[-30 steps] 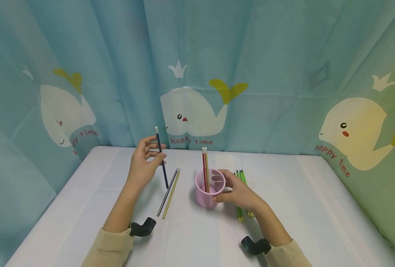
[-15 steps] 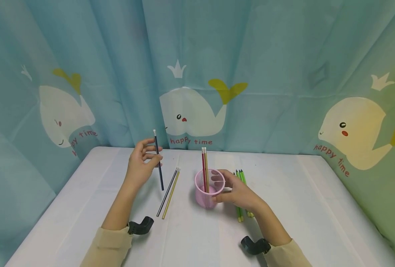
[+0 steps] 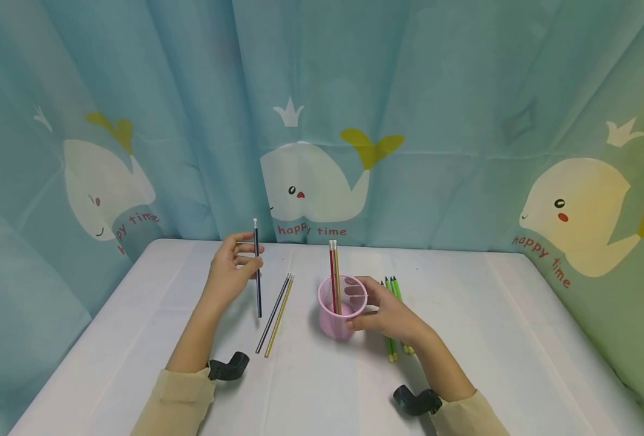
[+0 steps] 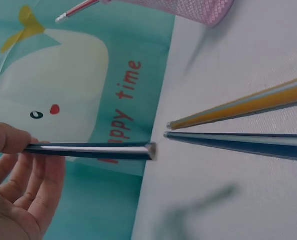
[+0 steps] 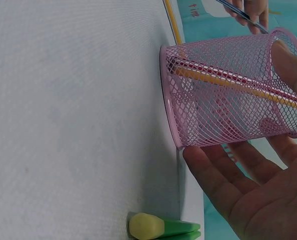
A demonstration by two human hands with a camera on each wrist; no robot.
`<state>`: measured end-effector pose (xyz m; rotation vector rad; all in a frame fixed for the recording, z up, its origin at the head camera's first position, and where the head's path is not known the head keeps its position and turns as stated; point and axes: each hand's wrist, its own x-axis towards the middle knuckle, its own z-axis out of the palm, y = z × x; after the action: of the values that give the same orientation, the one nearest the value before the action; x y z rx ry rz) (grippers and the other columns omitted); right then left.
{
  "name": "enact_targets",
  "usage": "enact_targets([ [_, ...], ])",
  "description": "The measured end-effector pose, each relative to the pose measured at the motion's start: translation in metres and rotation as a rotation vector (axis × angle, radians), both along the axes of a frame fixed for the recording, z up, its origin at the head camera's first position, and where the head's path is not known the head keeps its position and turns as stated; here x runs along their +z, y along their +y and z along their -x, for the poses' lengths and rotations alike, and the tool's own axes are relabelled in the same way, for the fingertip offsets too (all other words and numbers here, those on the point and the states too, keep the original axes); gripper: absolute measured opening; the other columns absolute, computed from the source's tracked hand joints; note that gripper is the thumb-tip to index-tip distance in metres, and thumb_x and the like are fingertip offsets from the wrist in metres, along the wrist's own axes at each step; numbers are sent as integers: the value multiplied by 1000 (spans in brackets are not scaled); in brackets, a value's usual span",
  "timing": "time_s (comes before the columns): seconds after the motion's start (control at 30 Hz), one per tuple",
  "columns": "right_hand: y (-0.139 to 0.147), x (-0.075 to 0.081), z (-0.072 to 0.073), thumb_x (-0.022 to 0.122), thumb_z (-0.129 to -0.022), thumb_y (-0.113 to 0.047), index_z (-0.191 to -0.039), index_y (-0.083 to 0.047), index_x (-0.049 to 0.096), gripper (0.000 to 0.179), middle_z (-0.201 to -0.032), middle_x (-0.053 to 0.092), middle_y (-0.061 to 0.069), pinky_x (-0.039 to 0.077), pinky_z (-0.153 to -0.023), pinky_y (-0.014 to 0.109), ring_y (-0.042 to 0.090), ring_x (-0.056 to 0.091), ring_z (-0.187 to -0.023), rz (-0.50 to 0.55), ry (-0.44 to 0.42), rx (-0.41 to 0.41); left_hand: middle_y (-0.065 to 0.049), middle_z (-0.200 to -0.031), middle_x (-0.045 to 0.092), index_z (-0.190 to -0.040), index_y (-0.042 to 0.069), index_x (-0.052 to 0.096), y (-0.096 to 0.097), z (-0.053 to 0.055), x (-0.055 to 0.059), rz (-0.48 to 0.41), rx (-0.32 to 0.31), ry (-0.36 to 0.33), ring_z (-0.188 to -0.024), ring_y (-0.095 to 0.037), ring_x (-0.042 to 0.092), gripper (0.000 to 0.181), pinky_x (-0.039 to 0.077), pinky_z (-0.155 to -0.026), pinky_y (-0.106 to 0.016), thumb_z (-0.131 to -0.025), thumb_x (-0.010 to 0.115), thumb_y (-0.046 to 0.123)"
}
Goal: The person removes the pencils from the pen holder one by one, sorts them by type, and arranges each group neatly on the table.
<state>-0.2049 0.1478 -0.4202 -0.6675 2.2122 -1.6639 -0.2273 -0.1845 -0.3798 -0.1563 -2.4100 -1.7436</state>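
In the head view my left hand [image 3: 232, 269] pinches a dark blue pencil [image 3: 258, 278] between thumb and fingers. The pencil stands nearly upright, its white end on top, and the left wrist view shows its lower end apart from the table. My right hand [image 3: 390, 312] grips the side of a pink mesh pencil cup [image 5: 228, 95], thumb near the rim and fingers round the wall. A red pencil [image 3: 332, 266] and a gold pencil [image 3: 337, 272] lean inside the cup. Between the left hand and the cup, a dark pencil [image 3: 273, 315] and a yellow pencil [image 3: 281, 315] lie on the table.
Several green pencils [image 3: 391, 348] with yellow ends lie right of the cup, partly hidden by the right hand and forearm. The white table [image 3: 491, 327] ends at a blue curtain [image 3: 442, 181] with whale prints.
My left hand shifts a little left, then lowers slightly. The dark blue pencil goes from tilted to nearly upright, its lower end moving left and down. My right hand and the cup stay in place.
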Motion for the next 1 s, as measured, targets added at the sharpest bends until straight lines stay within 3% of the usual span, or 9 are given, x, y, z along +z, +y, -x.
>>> enact_targets([
  [0.23, 1, -2, 1, 85, -77, -11, -143, -12, 47, 76, -138, 55, 9, 48, -103, 52, 39, 52, -127, 15, 8, 20, -16, -123, 66, -143, 10, 45, 1, 3, -7, 95, -18, -16, -98, -30, 69, 50, 61, -71, -31, -95, 62, 6],
  [0.43, 2, -3, 2, 85, -77, -12, -143, -12, 47, 75, -138, 55, 9, 49, -103, 50, 38, 52, -127, 6, 13, 16, -22, -123, 64, -142, 4, 45, -1, 4, -12, 103, -44, -48, -98, -35, 68, 50, 61, -70, -33, -95, 61, 4],
  [0.7, 2, -2, 0, 84, -77, -11, -143, -12, 46, 76, -138, 55, 9, 49, -103, 51, 39, 51, -127, 13, -1, 19, -20, -122, 65, -142, 5, 46, -2, 7, -17, 131, -72, -122, -93, -26, 69, 49, 61, -69, -34, -95, 62, 5],
  [1.0, 2, -1, 1, 85, -77, -12, -144, -11, 46, 77, -138, 55, 9, 48, -104, 51, 38, 52, -127, 9, 9, 19, -22, -122, 62, -142, 4, 47, -1, 7, -22, 168, -93, -184, -93, -27, 68, 49, 60, -68, -34, -95, 62, 5],
])
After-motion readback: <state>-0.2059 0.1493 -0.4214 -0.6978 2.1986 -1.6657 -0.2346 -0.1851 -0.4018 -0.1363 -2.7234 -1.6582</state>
